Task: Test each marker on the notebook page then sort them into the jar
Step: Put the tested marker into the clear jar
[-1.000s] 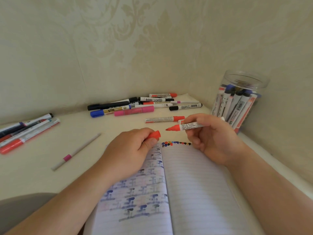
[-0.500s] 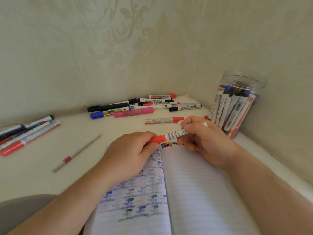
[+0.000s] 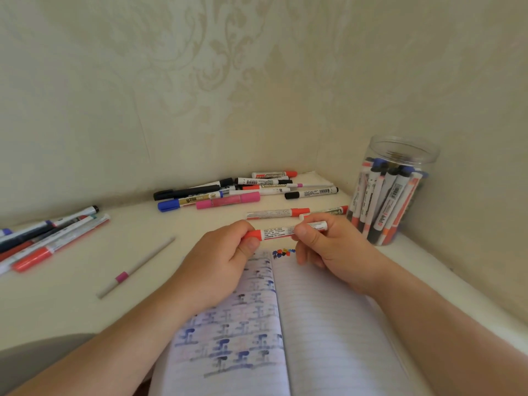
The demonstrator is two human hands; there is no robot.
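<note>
We hold a red marker [image 3: 281, 231] level between our two hands, just above the top edge of the open notebook [image 3: 328, 324]. Our left hand [image 3: 220, 267] curls its thumb and fingers round the red cap end, and our right hand [image 3: 331, 247] pinches the white barrel near its other end, the thumb in front and the fingers wrapped behind. The cap sits on the marker.

Directly beneath the marker, between our hands, a small row of coloured test dots [image 3: 283, 252] marks the top of the right-hand page. The left page, under our left wrist, carries rows of blue and grey ink blots.

Beyond our right hand and further to its right stands the clear jar [image 3: 400, 147], open at the top, with many markers upright inside it. Just past our knuckles two more red-capped markers [image 3: 277, 213] lie flat on the table [image 3: 71, 310], one of them partly hidden behind our right hand. Further ahead of both hands, against the wall, lies a loose pile of markers [image 3: 228, 190]: black, blue, pink and red ones, some crossing each other.

Well to the left of our left hand a second group of markers [image 3: 48, 238] lies side by side, running off the edge of view. Between that group and our left hand a thin grey pen [image 3: 134, 270] with a pink band lies alone at a slant.
</note>
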